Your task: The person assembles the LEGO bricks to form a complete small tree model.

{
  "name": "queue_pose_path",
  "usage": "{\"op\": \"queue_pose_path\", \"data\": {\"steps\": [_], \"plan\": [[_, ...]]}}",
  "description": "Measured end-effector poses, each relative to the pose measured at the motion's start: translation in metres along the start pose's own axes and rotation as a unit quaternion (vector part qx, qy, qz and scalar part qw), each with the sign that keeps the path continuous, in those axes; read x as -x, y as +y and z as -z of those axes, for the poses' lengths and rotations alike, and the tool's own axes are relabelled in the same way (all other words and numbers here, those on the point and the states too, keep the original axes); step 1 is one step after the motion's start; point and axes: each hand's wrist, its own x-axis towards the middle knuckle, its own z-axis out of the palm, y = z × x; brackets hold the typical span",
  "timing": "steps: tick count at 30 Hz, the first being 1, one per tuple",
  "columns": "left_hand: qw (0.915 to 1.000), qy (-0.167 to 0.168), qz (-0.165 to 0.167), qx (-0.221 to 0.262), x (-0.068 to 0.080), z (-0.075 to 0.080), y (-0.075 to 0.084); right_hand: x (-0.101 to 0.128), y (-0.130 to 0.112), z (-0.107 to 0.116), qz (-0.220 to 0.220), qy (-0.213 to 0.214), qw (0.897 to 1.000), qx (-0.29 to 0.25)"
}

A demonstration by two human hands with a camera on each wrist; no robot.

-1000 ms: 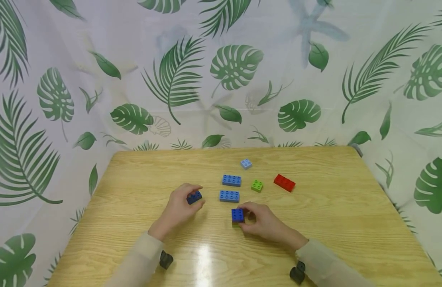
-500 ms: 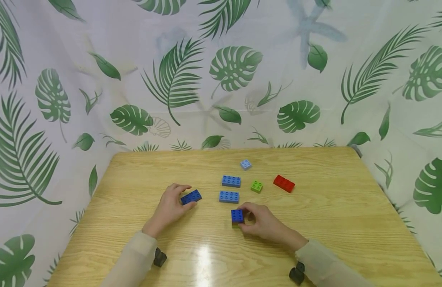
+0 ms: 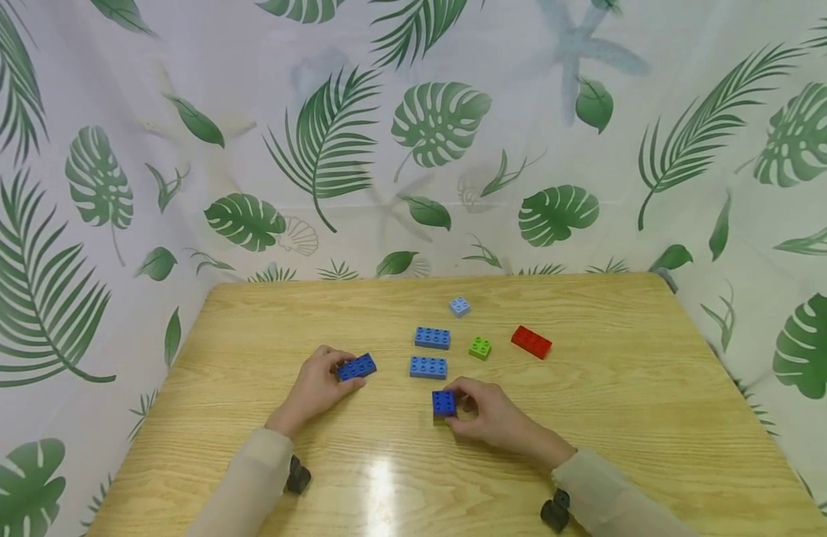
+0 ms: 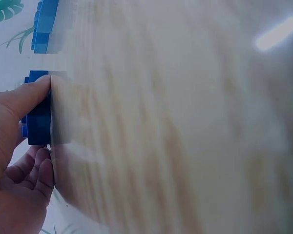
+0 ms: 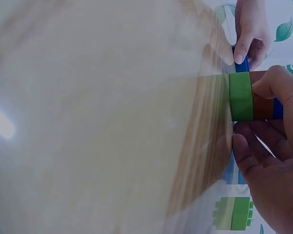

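Observation:
In the head view, my left hand (image 3: 321, 384) has its thumb and fingers around a dark blue toy building brick (image 3: 357, 367) lying studs up on the table. The left wrist view shows the thumb against one side of this blue brick (image 4: 39, 109); the index finger is mostly hidden behind it. My right hand (image 3: 487, 412) pinches a small upright stack of bricks (image 3: 443, 403) between thumb and fingers. From the right wrist, the stack shows a green brick (image 5: 240, 96) at the bottom, a brown one (image 5: 261, 109) in the middle and blue on top. Its base meets the table.
Two mid-blue bricks (image 3: 429, 367) lie between and beyond the hands. Farther back are a light blue brick (image 3: 460, 306), a small green brick (image 3: 480, 347) and a red brick (image 3: 532, 341). A leaf-print cloth (image 3: 346, 186) hangs behind the wooden table (image 3: 621, 388).
The left hand has moved left, uncovering more of the dark blue brick, and its fingers have closed in around it. The right hand and stack have stayed put.

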Motion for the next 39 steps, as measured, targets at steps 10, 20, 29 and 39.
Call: {"op": "queue_pose_path", "data": {"steps": [10, 20, 29, 39], "plan": [[0.9999, -0.001, 0.002, 0.013, 0.001, 0.002, 0.002, 0.0, -0.001, 0.001, -0.005, -0.004, 1.0, -0.003], [0.9988, -0.025, -0.024, 0.035, 0.005, 0.005, 0.021, 0.0, -0.001, 0.003, -0.001, -0.003, 1.0, -0.001], [0.9953, -0.04, -0.079, 0.038, 0.006, 0.004, 0.049, 0.001, 0.0, 0.003, 0.005, -0.003, 1.0, 0.0], [0.9889, -0.058, -0.13, 0.043, 0.01, 0.002, 0.072, 0.0, -0.002, 0.004, 0.002, -0.009, 1.0, 0.002]]}}
